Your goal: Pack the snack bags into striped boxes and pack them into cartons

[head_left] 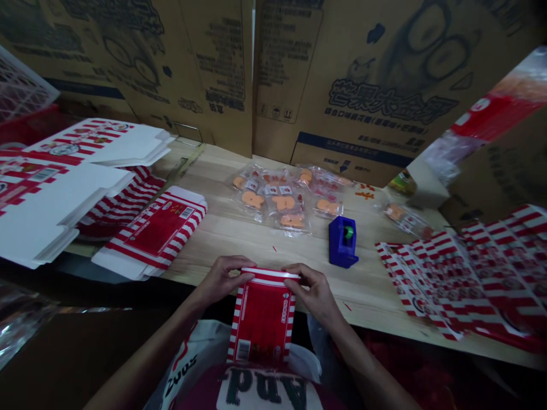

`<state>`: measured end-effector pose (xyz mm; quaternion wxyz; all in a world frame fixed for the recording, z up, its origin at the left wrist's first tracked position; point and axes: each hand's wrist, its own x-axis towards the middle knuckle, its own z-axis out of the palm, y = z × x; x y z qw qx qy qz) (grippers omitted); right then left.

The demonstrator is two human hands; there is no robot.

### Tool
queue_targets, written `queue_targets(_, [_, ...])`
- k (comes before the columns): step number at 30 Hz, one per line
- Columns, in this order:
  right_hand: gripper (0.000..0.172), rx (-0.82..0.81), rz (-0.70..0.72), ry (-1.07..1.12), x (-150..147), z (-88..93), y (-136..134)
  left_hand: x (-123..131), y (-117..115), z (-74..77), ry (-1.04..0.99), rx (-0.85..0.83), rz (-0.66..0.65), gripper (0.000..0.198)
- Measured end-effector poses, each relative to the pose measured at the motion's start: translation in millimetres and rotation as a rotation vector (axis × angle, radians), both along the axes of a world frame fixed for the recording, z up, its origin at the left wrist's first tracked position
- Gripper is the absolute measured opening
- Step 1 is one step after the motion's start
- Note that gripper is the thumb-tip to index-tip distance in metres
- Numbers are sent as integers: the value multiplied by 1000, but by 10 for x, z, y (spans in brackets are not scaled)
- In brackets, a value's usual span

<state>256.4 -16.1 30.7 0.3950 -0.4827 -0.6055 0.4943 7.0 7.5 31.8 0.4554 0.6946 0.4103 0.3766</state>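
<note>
I hold a red-and-white striped carton upright against my chest, at the near edge of the wooden table. My left hand grips its top left corner, fingers curled over the flap. My right hand pinches the top right corner the same way. A blue tape dispenser stands just beyond my right hand.
Flat striped cartons are stacked at the left and spread at the right. Clear packets of orange snacks lie mid-table. Large printed cardboard boxes wall the back. A red crate is far left.
</note>
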Motion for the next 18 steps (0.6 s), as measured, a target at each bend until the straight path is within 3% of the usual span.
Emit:
queue_targets(4, [17, 3, -98, 63, -41, -82, -65, 80, -54, -61, 9, 26, 64, 18])
queue_targets(10, [28, -66, -161, 146, -49, -93, -9, 159, -52, -32, -53, 18, 72, 24])
queue_targets(18, [11, -12, -203, 170, -104, -240, -83, 195, -78, -185, -112, 16, 87, 12])
